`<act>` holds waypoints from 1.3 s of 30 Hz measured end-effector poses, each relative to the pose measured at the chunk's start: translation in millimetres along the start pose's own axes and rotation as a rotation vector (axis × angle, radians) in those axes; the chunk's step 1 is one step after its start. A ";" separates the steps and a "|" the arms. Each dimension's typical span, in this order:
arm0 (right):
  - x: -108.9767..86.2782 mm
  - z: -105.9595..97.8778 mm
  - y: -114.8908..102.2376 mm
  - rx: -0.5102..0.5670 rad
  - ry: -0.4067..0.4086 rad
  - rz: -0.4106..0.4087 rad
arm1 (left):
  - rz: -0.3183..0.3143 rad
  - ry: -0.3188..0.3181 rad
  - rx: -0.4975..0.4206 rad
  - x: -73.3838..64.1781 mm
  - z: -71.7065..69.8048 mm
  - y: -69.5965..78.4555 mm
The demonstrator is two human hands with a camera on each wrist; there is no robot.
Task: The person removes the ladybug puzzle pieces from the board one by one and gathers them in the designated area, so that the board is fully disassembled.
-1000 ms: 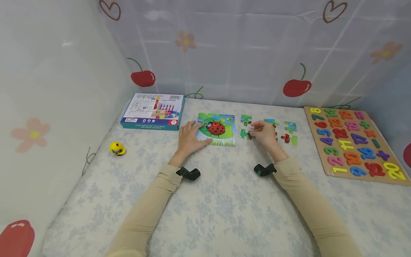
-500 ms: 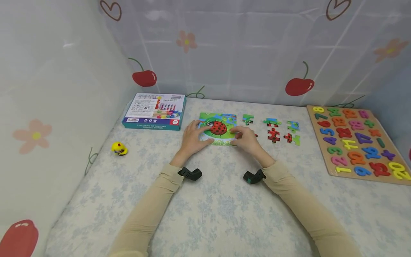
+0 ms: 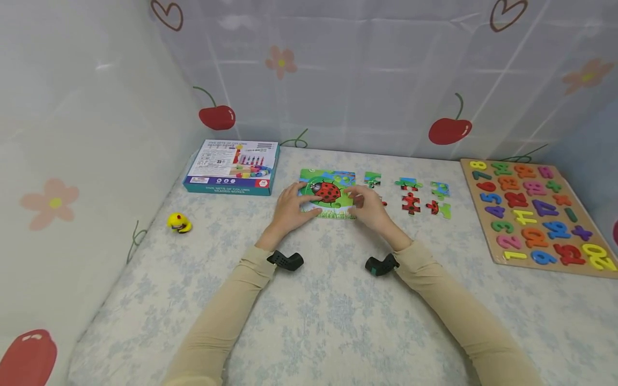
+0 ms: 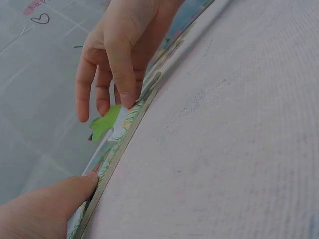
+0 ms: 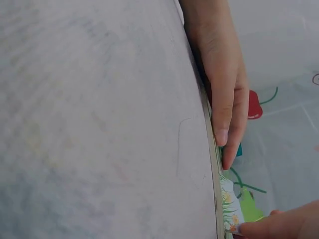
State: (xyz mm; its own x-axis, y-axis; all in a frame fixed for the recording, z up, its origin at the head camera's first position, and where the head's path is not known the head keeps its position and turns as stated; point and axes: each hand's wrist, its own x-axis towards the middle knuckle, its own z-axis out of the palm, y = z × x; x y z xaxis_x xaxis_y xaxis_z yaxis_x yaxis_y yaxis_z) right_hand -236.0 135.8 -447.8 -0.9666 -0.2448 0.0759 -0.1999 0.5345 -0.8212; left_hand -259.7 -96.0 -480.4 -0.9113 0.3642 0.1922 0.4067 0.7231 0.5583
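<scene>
A square ladybird puzzle board lies on the table between both hands. My left hand rests along its left side, fingers extended and thumb at the near edge. At the board's right side my right hand pinches a puzzle piece, green and white with grass and flowers printed along it. The piece stands tilted over the board's near right corner, its grassy edge toward the rim. In the right wrist view the thumb presses on this piece. Several loose puzzle pieces lie to the right, one partly hidden behind the right hand.
At the back left is a flat beaded-toy box, with a small yellow toy in front of it. A wooden number board with coloured digits lies at the right. White printed sheeting walls the table's back and sides.
My right hand has moved left from the loose pieces to the board's right side, carrying one piece, and has since shifted only slightly there. The left hand has stayed on the board.
</scene>
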 end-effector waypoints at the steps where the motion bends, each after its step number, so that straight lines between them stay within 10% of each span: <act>1: 0.7 -0.1 0.2 0.019 0.009 0.025 | -0.001 -0.001 -0.001 -0.1 -0.3 0.0; 9: -12.4 -24.9 2.0 0.189 0.109 0.231 | -0.008 -0.012 -0.011 -1.0 -2.4 0.8; 24: -112.1 -121.4 40.0 -0.040 0.220 0.344 | -0.019 -0.038 -0.022 -1.8 -1.4 -1.2; 39: -127.9 -129.5 53.7 -0.145 0.280 0.375 | -0.048 0.010 -0.081 -0.8 -0.4 -2.2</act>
State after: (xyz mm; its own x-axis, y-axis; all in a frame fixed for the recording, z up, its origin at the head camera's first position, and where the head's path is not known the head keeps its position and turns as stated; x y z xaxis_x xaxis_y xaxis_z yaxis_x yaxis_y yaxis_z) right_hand -143.8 300.6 -428.4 -0.9784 0.2021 -0.0445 0.1690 0.6560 -0.7356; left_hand -259.9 -98.1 -481.5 -0.9303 0.3242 0.1715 0.3565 0.6893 0.6307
